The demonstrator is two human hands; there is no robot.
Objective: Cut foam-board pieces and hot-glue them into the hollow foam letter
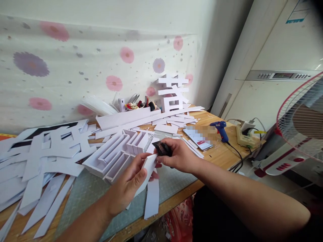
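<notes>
Over the green cutting mat (88, 191), near the front edge of the surface (222, 154): left hand (126, 188) pinches a white strip (147, 166) between thumb and fingers. The strip is tilted up, its top end touching a black tool (163, 148). Right hand (180, 156) is closed around that tool. It has a ribbed black body; can't tell if it's a cutter. Both are held in the air, just in front of a white channel frame (113, 154) lying on the mat.

Risks, my read:
- If the tool carries a blade, the left fingertips sit right beside the contact point, so a slip lands on them.
- The strip is thin and gripped low, so pressure at the free end likely creases it.
- A loose strip (152, 198) overhangs the front edge under the hands; a wrist brush could knock it off.
- Glue gun (221, 130) lies to the right, its cord trailing toward the edge near the right forearm. A snag could drag it. Can't tell if it's hot.
- Fan (302, 117) at far right could scatter the cutouts if it's running; can't tell.
</notes>
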